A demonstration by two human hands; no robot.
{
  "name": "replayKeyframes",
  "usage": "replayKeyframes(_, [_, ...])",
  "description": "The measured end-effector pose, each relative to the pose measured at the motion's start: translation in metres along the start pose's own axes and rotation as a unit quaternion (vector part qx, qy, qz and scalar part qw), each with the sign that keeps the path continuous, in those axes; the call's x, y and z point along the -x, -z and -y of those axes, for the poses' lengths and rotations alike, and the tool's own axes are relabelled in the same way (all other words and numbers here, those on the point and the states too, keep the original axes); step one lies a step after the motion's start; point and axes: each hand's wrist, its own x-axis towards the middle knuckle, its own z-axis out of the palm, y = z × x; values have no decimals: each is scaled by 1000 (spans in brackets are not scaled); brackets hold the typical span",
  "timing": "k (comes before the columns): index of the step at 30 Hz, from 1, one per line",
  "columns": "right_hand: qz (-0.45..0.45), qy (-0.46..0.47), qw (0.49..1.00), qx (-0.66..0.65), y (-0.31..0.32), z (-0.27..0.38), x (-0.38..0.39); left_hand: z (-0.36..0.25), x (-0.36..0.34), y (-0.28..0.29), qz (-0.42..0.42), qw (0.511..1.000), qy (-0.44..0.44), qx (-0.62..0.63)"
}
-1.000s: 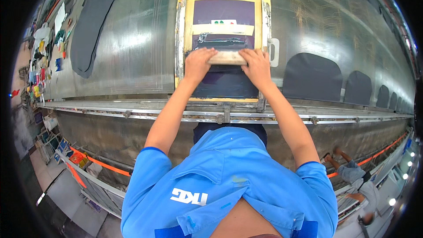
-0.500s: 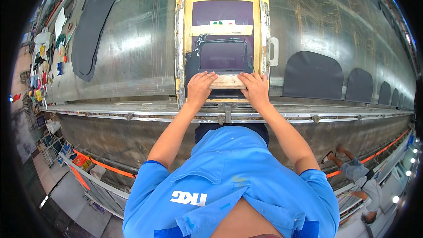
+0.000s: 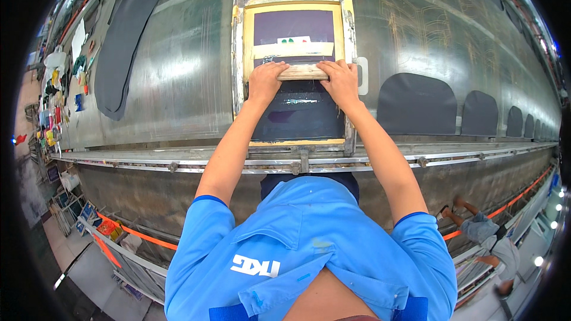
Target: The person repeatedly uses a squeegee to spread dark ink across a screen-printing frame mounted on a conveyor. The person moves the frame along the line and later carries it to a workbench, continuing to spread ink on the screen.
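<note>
Both my hands are closed on a squeegee (image 3: 302, 72) with a pale wooden handle, held crosswise over a printing screen. My left hand (image 3: 265, 84) wraps its left end, my right hand (image 3: 341, 85) its right end. The blade edge is hidden by the handle. The screen's frame (image 3: 348, 35) is worn and paint-stained, with yellow inner borders. Beyond the squeegee, purple mesh (image 3: 291, 26) shows, crossed by a strip of pale tape (image 3: 318, 50). On the near side, dark ink (image 3: 309, 122) covers the mesh, with shiny streaks and a small purplish patch.
The screen lies on a long metal table (image 3: 184, 53) with a rail (image 3: 238, 164) along its near edge. Dark rounded panels (image 3: 416, 107) line up at the right. Long dark pieces (image 3: 128, 53) and cluttered supplies (image 3: 56, 89) lie left. Another person (image 3: 496, 244) is at lower right.
My hands have pushed the squeegee away from me, from the near end of the screen to about its middle. Dark ink now covers the near mesh where a purple rectangle showed.
</note>
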Motion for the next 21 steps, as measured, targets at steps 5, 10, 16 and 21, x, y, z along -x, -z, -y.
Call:
replayKeyframes(5, [-11, 5, 1000, 1, -3, -6, -9, 1, -13, 4, 2, 1000, 2, 15])
replayKeyframes(10, [21, -23, 1000, 3, -5, -10, -17, -1, -26, 8, 26, 999, 33, 14])
replayKeyframes(16, [44, -24, 999, -22, -2, -3, 0, -10, -11, 15, 53, 997, 39, 29])
replayKeyframes(21, [74, -34, 995, -62, 3, 18, 46, -23, 38, 19, 60, 997, 34, 39])
